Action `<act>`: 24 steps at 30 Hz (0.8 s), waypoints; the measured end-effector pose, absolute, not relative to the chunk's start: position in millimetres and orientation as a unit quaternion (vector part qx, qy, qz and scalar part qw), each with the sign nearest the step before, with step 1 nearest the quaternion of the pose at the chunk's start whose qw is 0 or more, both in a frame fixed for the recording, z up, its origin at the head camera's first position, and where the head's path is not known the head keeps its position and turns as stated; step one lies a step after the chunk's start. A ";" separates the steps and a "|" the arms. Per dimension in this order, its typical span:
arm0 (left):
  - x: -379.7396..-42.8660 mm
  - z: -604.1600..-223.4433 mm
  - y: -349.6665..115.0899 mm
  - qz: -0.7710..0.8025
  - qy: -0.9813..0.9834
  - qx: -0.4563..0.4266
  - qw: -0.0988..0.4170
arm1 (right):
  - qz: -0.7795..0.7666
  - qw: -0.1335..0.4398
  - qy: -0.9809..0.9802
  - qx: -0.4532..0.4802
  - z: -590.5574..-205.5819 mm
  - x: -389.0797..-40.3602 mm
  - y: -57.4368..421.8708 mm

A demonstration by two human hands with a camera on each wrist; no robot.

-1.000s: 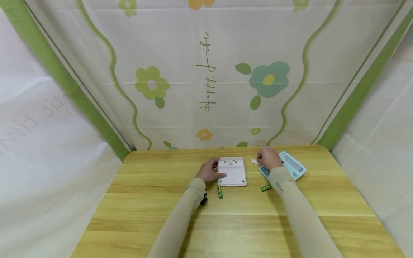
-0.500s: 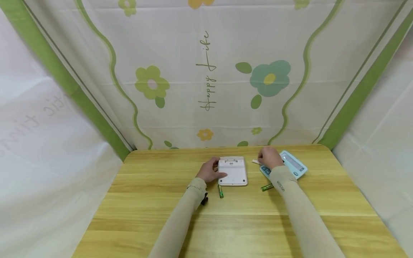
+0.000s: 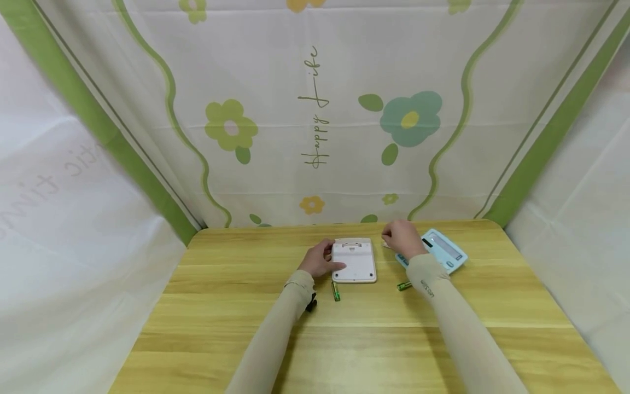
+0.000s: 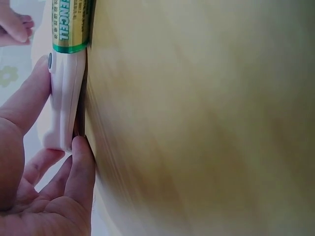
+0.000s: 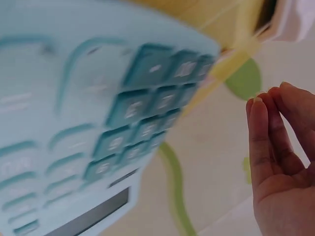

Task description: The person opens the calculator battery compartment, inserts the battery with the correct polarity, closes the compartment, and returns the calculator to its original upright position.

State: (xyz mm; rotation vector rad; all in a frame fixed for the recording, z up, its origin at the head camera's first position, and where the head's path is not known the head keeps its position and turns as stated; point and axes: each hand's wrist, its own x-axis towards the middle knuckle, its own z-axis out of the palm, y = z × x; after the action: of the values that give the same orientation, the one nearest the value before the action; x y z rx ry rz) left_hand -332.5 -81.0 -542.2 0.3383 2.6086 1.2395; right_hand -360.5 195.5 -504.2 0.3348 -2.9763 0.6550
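A pinkish-white calculator (image 3: 355, 262) lies face down on the table, its battery slot (image 3: 351, 245) uncovered at the far end. My left hand (image 3: 317, 259) holds its left side, thumb on the back and fingers around the edge. A small white cover piece (image 3: 385, 245) shows just beside and below the fingers of my right hand (image 3: 402, 238). In the right wrist view the fingertips of that hand are brought close together, with no object visible between them. A green AAA-type battery (image 4: 71, 24) lies against the calculator's near edge.
A light-blue calculator (image 3: 445, 251) lies face up under and right of my right forearm; its keys fill much of the right wrist view. Another green battery (image 3: 403, 285) lies partly behind the right sleeve. A flowered curtain (image 3: 275, 180) stands at the table's far edge (image 3: 266, 229).
My right hand has shifted slightly left and up, now covering most of the small white piece. The left hand and the pinkish-white calculator have stayed put.
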 end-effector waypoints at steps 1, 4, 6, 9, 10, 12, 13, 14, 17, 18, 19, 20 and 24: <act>-331.8 -540.9 -81.1 0.425 0.890 0.118 0.115 | 0.218 0.042 -0.969 0.112 -502.4 -358.7 192.8; -330.1 -537.8 -81.2 0.426 0.889 0.123 0.115 | 0.229 0.047 -0.964 0.128 -498.7 -353.5 184.0; -329.6 -537.3 -81.4 0.426 0.889 0.125 0.115 | 0.231 0.044 -0.962 0.140 -497.7 -350.7 178.0; -331.0 -538.8 -81.8 0.423 0.891 0.123 0.113 | 0.230 0.029 -0.961 0.149 -497.4 -347.2 170.0; -332.3 -540.3 -81.8 0.421 0.891 0.122 0.113 | 0.232 0.021 -0.961 0.149 -497.6 -346.0 168.3; -335.4 -542.7 -81.7 0.421 0.892 0.118 0.115 | 0.232 0.012 -0.960 0.155 -496.7 -343.1 166.3; -336.3 -543.2 -81.6 0.422 0.892 0.118 0.115 | 0.232 0.013 -0.959 0.161 -497.1 -342.1 166.6; -337.1 -543.5 -81.6 0.422 0.892 0.116 0.116 | 0.233 0.014 -0.958 0.167 -497.6 -340.7 167.6; -337.0 -542.3 -81.9 0.425 0.890 0.115 0.118 | 0.243 0.010 -0.953 0.180 -498.2 -335.4 173.4; -335.8 -541.4 -82.0 0.425 0.890 0.117 0.117 | 0.245 0.009 -0.952 0.185 -499.0 -333.6 176.2; -335.6 -541.5 -81.9 0.424 0.890 0.116 0.118 | 0.244 0.007 -0.951 0.191 -499.8 -331.8 179.4; -335.5 -541.8 -82.0 0.423 0.891 0.117 0.117 | 0.243 0.002 -0.950 0.194 -499.5 -329.4 182.5; -335.7 -543.6 -81.9 0.423 0.892 0.115 0.115 | 0.230 -0.011 -0.950 0.210 -497.7 -319.2 196.8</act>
State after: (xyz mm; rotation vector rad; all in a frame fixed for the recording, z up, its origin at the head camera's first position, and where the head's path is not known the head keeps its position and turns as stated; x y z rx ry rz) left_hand -335.7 -81.9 -543.6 0.3376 2.6132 1.2390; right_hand -319.2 196.8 -497.7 0.6658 -3.0065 0.7279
